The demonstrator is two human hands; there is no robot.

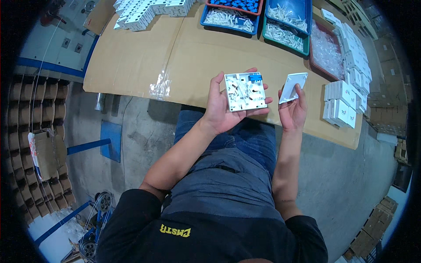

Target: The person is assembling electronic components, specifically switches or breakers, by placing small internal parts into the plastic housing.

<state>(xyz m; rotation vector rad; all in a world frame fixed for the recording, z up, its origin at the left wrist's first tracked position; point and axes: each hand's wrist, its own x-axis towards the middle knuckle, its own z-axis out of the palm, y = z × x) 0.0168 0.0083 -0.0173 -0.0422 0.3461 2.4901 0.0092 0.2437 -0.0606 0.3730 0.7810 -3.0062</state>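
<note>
My left hand point(221, 107) holds a white square box base point(245, 91) flat on its palm, open side up, showing white inner parts and a small blue connector point(254, 77) near its far right corner. My right hand point(293, 111) grips a white square cover plate point(293, 87) by its lower edge, tilted, just to the right of the base and apart from it. Both hands hover over the near edge of a cardboard-covered table point(144, 61), above my lap.
Blue, green and red trays point(287, 33) of small white and blue parts stand at the table's back. Stacks of white boxes point(344, 105) line the right side, more point(144, 13) at the back left. Cardboard stacks point(35, 131) stand on the floor at left.
</note>
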